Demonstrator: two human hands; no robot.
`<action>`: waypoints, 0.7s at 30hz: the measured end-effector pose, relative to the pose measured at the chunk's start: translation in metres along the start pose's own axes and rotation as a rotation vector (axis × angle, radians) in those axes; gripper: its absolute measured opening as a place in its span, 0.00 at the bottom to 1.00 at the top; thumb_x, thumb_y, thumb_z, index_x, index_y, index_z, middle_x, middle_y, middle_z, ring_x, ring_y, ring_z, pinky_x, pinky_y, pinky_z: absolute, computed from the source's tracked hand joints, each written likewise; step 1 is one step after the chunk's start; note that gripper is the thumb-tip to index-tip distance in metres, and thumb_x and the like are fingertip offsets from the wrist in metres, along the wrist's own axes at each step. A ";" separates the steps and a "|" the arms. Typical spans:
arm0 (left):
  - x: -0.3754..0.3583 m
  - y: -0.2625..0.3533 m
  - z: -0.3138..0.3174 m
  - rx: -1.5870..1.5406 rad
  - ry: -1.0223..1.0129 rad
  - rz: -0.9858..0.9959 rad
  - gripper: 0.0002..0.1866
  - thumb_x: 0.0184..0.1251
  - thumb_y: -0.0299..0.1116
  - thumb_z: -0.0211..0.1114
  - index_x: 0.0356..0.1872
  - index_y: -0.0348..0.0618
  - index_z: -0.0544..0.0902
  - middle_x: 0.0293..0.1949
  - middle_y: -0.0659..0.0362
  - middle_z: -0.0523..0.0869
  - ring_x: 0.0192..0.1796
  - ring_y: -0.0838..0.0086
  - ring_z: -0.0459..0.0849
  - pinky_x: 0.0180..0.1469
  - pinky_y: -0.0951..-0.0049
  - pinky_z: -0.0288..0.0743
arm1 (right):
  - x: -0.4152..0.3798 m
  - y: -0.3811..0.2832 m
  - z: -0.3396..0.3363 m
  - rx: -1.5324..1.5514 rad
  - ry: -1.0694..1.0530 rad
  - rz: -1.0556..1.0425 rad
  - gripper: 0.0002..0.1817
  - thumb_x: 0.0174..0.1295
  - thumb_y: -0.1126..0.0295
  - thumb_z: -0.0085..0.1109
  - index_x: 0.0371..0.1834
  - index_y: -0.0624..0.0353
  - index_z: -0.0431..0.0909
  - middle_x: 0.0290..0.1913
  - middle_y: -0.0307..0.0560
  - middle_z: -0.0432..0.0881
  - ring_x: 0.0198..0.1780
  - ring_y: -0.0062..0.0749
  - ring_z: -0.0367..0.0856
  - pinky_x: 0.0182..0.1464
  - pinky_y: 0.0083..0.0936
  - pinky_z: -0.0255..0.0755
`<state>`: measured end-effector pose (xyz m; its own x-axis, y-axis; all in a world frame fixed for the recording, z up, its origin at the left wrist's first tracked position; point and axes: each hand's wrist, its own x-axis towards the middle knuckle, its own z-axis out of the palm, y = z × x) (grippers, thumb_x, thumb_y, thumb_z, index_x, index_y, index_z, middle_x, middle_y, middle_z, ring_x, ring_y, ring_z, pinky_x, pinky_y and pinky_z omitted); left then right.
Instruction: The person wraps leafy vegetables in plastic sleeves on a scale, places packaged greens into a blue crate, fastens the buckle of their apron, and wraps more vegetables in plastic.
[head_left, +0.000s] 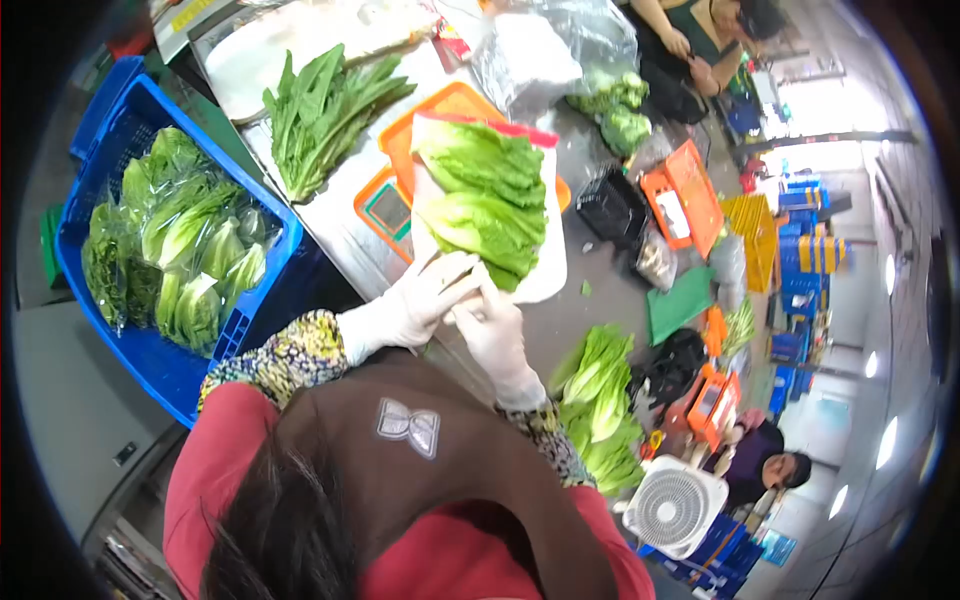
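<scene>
A bag of green romaine lettuce [485, 195], clear with a pink-red band at its far end, lies on a white tray over an orange scale [395, 150]. My left hand [425, 295], in a white glove, is closed at the bag's near end. Right beside it my right hand [490, 325], gloved too, pinches the same end, and the fingertips of both hands meet there. The gathered plastic between the fingers is mostly hidden. Left of the scale lies a bunch of long pointed leafy greens [325, 120] on a white surface.
On the left stands a blue crate [130, 330] with bagged greens. Loose lettuce [600, 400] lies to the right, near a white fan [670, 505]. Farther off are a black basket [610, 205], an orange scale [685, 195], a green cloth [680, 303] and two co-workers.
</scene>
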<state>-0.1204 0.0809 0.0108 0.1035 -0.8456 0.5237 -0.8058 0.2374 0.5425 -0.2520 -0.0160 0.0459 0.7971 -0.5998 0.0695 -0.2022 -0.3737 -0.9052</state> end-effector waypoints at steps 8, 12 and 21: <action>-0.007 -0.033 0.011 0.254 0.126 0.058 0.15 0.47 0.34 0.60 0.39 0.42 0.80 0.50 0.53 0.79 0.52 0.62 0.77 0.59 0.56 0.66 | 0.225 -0.034 -0.042 -0.526 0.058 -0.483 0.16 0.58 0.68 0.60 0.50 0.56 0.81 0.28 0.50 0.83 0.33 0.44 0.82 0.41 0.30 0.75; 0.005 -0.044 -0.004 0.172 0.283 0.112 0.11 0.45 0.34 0.63 0.32 0.43 0.80 0.48 0.55 0.80 0.51 0.62 0.77 0.57 0.55 0.67 | 0.314 0.047 -0.004 -0.551 -0.339 -0.074 0.25 0.62 0.52 0.59 0.51 0.64 0.79 0.47 0.53 0.85 0.50 0.33 0.82 0.54 0.25 0.71; 0.074 -0.103 -0.012 -0.035 0.279 -0.047 0.05 0.47 0.31 0.60 0.27 0.43 0.77 0.31 0.56 0.80 0.36 0.61 0.80 0.44 0.56 0.71 | 0.273 0.018 -0.027 -0.448 -0.577 0.405 0.35 0.65 0.41 0.49 0.48 0.70 0.79 0.38 0.43 0.83 0.40 0.24 0.79 0.44 0.24 0.74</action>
<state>-0.0224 -0.0007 0.0017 0.3006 -0.6932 0.6551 -0.7760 0.2216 0.5905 -0.0529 -0.2056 0.0600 0.7554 -0.3372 -0.5619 -0.6461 -0.5265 -0.5526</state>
